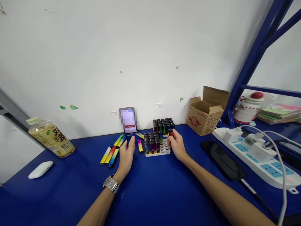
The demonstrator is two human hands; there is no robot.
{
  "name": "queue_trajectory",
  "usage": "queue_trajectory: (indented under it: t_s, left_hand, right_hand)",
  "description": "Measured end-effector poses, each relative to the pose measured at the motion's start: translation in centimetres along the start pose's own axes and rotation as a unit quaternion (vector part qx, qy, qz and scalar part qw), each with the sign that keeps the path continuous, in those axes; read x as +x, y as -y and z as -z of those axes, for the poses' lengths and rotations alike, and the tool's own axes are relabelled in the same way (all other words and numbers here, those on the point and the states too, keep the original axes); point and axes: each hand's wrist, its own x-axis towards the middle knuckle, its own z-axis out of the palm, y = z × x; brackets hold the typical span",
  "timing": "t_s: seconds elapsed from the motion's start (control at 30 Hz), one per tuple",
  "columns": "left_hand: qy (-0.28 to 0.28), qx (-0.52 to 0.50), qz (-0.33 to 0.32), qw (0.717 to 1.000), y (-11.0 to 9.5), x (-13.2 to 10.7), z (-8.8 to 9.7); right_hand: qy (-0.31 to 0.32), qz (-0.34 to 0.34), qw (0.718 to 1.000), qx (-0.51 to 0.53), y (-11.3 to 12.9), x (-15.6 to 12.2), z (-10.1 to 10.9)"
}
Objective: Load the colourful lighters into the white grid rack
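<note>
My left hand (126,153) grips a dark blue tube (129,139) upright between its fingers, just left of a loose pink-and-yellow stick (140,145). My right hand (176,145) pinches a dark red-topped tube (170,133) above a white slotted rack (165,149). Gradient-coloured, black-topped tubes (150,143) stand in the rack's left half, and its right slots show bare. A denser block of similar tubes (164,126) stands behind it. Several flat rainbow-coloured sticks (111,153) lie on the blue table to the left.
A phone with a blurred screen (128,120) leans on the wall. Nearby are a cardboard box (206,111), a plastic drink bottle (50,137), a white mouse (40,169), a black phone (223,160), a white power strip (249,153) with chargers, and a blue metal shelf frame (254,59).
</note>
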Motion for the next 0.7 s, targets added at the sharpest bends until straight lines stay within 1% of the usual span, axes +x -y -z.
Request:
queue_trajectory:
  t_s: [0.07,0.1,0.3,0.43,0.53,0.7]
  left_hand:
    - [0.021,-0.007,0.013,1.0,-0.09,-0.04,0.09]
    - [0.02,-0.005,0.016,1.0,-0.1,-0.06,0.15]
    - [-0.015,-0.004,0.047,0.999,0.17,-0.01,0.24]
    - [-0.035,-0.008,0.074,0.997,0.12,-0.02,0.12]
    - [-0.037,-0.016,0.077,0.996,-0.06,-0.14,0.03]
    - [-0.036,-0.024,0.096,0.994,-0.3,-0.25,-0.02]
  right_hand:
    - [0.003,0.01,1.0,0.001,-0.13,0.1,0.0]
    - [0.007,0.013,1.0,-0.002,-0.17,0.14,0.02]
    - [0.031,0.006,0.999,-0.003,-0.28,0.12,0.19]
    - [0.036,-0.016,0.999,0.011,-0.52,0.08,0.3]
    - [0.024,-0.034,0.999,-0.001,-0.7,0.15,0.3]
    - [0.018,-0.037,0.999,-0.01,-0.84,0.26,0.29]
